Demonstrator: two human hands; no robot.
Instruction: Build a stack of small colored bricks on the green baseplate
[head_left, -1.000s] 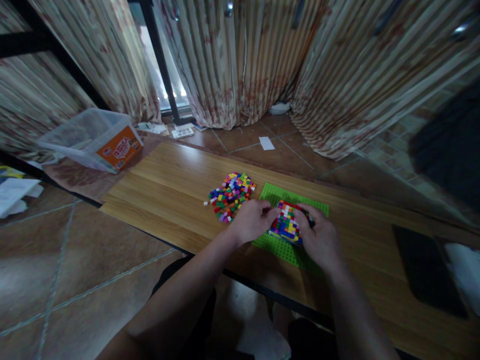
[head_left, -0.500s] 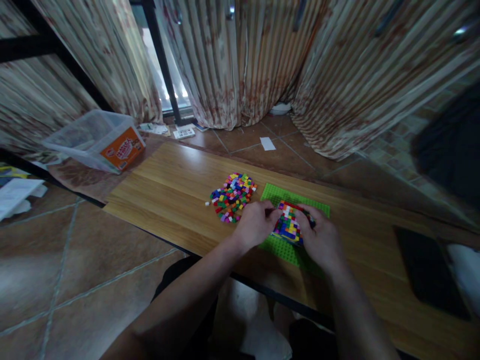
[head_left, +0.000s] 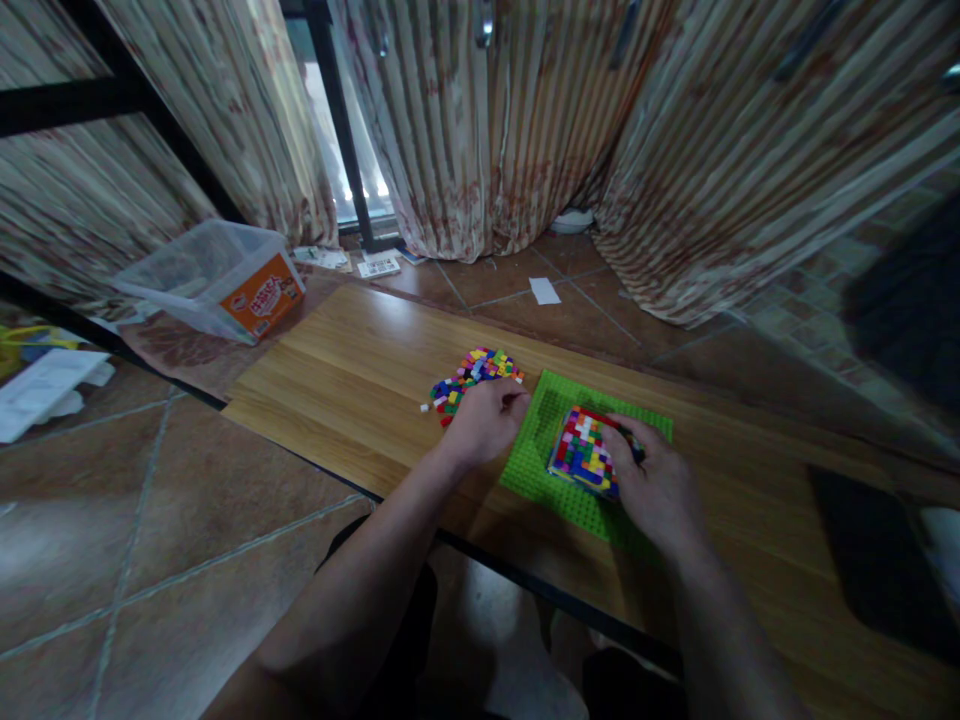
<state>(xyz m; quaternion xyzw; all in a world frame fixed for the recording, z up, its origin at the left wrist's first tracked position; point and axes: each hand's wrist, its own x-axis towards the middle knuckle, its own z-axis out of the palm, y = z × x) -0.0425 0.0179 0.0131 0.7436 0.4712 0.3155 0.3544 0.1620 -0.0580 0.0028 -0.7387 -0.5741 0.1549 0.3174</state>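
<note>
Left hand [head_left: 484, 415] and right hand [head_left: 656, 480] are well apart from each other. The left one has its fingers curled, with the thumb near the forefinger, and it hides part of the brick pile [head_left: 499, 362]; I cannot tell if it pinches something. The right one grips the right side of a brick block [head_left: 581, 447], with its thumb lying on the top.

Behind everything hang the long striped curtains [head_left: 540, 130]. Before them stands a wooden table [head_left: 352, 360], which carries the work. Beyond its left end there is a transparent plastic box [head_left: 195, 300] with an orange label [head_left: 262, 298]. On the table lies a green studded plate [head_left: 529, 465], and the multicoloured block is over its middle; whether it is fixed there, I cannot see. The pile is to the left of this plate, and one small white brick [head_left: 424, 407] lies just beside it.
</note>
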